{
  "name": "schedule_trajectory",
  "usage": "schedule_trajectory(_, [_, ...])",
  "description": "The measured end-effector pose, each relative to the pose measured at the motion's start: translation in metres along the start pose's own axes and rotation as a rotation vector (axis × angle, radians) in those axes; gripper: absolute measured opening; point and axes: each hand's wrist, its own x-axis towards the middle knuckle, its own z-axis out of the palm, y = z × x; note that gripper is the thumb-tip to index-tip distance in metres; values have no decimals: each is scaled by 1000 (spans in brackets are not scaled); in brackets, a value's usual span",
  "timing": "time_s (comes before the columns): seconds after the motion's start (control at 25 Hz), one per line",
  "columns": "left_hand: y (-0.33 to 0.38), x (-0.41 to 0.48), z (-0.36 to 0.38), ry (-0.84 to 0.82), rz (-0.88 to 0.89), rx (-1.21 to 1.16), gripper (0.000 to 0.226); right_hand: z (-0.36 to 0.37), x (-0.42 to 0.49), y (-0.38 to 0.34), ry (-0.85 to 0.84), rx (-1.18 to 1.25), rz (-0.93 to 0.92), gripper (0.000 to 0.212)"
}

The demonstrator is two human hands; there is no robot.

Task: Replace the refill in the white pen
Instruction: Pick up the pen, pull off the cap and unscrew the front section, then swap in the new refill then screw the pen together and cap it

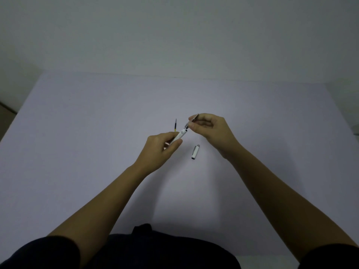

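My left hand [162,147] grips the white pen barrel [180,135], tilted up to the right above the table. My right hand [210,129] pinches a thin dark refill [194,119] that sticks out of the barrel's upper end. The pen's white cap [195,152] with a silver tip lies on the table just right of my left hand. A second dark refill [175,125] with a yellowish end lies on the table beyond my left hand.
A pale lilac table [97,133] fills the view, with a plain wall behind it. My dark sleeves and clothing sit at the bottom edge.
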Motion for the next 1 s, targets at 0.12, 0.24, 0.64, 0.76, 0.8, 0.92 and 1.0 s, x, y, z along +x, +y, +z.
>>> schedule_trajectory(0.12, [1, 2, 3, 53, 70, 124, 22, 2, 3, 0, 38, 22, 2, 15])
schedule_trajectory(0.24, [2, 2, 5, 143, 81, 163, 28, 3, 7, -1, 66, 43, 6, 16])
schedule_trajectory(0.64, [-16, 5, 19, 127, -35, 147, 22, -6, 34, 11, 295, 281, 70, 9])
schedule_trajectory(0.76, [-17, 8, 18, 134, -73, 123, 21, -19, 45, 34, 412, 327, 120, 8])
schedule_trajectory(0.8, [-21, 10, 18, 141, -114, 100, 20, -18, 48, 53, 427, 260, 196, 8])
schedule_trajectory(0.92, [-23, 11, 16, 155, -187, 50, 16, -11, 29, 112, 412, -45, 469, 8])
schedule_trajectory(1.0, [-24, 11, 15, 151, -202, 36, 15, -7, 14, 140, 419, -254, 572, 15])
